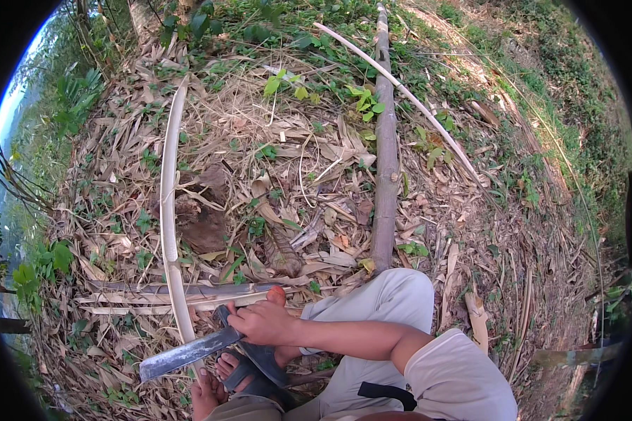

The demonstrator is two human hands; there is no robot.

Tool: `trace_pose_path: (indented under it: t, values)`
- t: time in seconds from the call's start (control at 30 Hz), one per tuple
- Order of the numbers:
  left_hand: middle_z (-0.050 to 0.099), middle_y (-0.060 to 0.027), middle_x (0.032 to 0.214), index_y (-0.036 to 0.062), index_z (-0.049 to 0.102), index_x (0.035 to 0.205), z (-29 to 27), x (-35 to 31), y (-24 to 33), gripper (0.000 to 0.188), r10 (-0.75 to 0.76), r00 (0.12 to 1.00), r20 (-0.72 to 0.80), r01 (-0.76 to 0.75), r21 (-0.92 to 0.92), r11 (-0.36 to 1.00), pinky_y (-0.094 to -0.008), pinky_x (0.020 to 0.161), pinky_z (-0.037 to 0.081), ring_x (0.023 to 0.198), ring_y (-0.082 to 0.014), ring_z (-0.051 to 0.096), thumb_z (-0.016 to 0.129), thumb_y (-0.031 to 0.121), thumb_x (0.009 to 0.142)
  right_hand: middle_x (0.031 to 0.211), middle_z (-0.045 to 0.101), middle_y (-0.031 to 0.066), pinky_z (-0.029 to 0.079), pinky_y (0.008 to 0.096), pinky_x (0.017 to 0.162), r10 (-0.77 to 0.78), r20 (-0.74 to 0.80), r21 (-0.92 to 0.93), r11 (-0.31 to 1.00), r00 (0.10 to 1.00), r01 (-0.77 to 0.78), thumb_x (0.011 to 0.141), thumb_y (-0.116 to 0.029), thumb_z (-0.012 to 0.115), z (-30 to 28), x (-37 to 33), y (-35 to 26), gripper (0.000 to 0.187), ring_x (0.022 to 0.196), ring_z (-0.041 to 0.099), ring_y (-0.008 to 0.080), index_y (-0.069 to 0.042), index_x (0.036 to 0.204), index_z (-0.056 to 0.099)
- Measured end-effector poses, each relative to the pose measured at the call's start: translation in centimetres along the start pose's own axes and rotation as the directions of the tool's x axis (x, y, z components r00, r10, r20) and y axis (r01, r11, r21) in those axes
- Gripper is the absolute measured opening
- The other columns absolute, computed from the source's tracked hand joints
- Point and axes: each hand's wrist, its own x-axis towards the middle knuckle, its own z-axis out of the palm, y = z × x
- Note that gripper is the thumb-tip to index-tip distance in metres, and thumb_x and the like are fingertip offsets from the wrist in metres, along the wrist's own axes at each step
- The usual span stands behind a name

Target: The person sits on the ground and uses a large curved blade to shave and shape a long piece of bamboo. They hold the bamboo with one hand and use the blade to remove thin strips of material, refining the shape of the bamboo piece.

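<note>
My right hand grips the handle of a machete, whose flat grey blade points left and slightly down. The blade lies against the lower end of a long pale bamboo strip that curves away from me up the left side. A split bamboo piece lies crosswise under the strip, just beyond my hand. My left hand shows only partly at the bottom edge, below the blade and near the strip's end; its grip is unclear. A foot in a black sandal rests beside it.
A thick bamboo pole runs away from my knee toward the top. A second thin pale strip crosses it diagonally. Dry bamboo leaves cover the sloping ground, with green plants and weeds around.
</note>
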Motion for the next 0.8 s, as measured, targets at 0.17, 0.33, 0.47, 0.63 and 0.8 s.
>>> trace_pose_path:
  t: [0.17,0.33,0.47,0.63,0.8]
  values:
    - [0.033,0.0044,0.059,0.0141,0.040,0.074,0.4,-0.8,0.8,0.044,-0.030,0.999,-0.043,0.028,-0.027,0.999,-0.0263,0.039,0.018,0.043,-0.0073,0.025,0.051,0.045,0.103,0.076,0.064,0.0098,0.054,0.0404,0.062,-0.010,-0.130,-0.125,0.992,0.991,-0.006,0.072,-0.026,0.074,-1.2,1.3,3.7,0.031,0.068,0.070,0.0279,-0.008,0.089,0.054]
    - [0.030,0.0048,0.056,0.0134,0.039,0.073,0.9,-1.0,0.7,0.046,-0.024,0.999,0.022,0.024,0.000,1.000,-0.0262,0.039,0.018,0.042,-0.0078,0.024,0.049,0.046,0.103,0.075,0.064,0.0094,0.053,0.0394,0.062,0.022,-0.118,-0.168,0.985,0.993,-0.042,0.073,-0.028,0.075,-2.2,0.6,4.1,0.032,0.067,0.069,0.0279,-0.008,0.088,0.055]
    - [0.028,0.0047,0.053,0.0132,0.039,0.073,0.7,-1.1,0.4,0.046,-0.033,0.999,-0.006,0.032,-0.016,0.999,-0.0267,0.039,0.018,0.042,-0.0082,0.023,0.047,0.046,0.104,0.073,0.063,0.0098,0.052,0.0399,0.059,-0.021,-0.185,-0.146,0.989,0.982,-0.007,0.076,-0.029,0.074,-2.2,0.8,4.6,0.032,0.065,0.068,0.0286,-0.007,0.089,0.055]
    - [0.030,0.0035,0.053,0.0110,0.040,0.072,0.2,-1.5,1.5,0.048,-0.077,0.994,0.078,0.072,0.068,0.995,-0.0271,0.042,0.020,0.044,-0.0079,0.023,0.041,0.043,0.107,0.071,0.061,0.0070,0.051,0.0403,0.059,0.076,-0.042,0.061,0.995,0.996,-0.073,0.069,-0.019,0.076,0.6,-1.5,0.5,0.029,0.066,0.067,0.0281,-0.008,0.084,0.053]
    - [0.030,0.0042,0.060,0.0123,0.038,0.073,0.6,-1.4,1.0,0.046,-0.065,0.995,0.079,0.060,0.069,0.996,-0.0273,0.048,0.021,0.051,-0.0087,0.025,0.042,0.043,0.107,0.071,0.062,0.0080,0.051,0.0410,0.058,-0.144,-0.013,-0.116,0.983,0.990,0.141,0.073,-0.021,0.078,1.9,-1.4,-0.7,0.029,0.064,0.066,0.0284,-0.007,0.085,0.055]
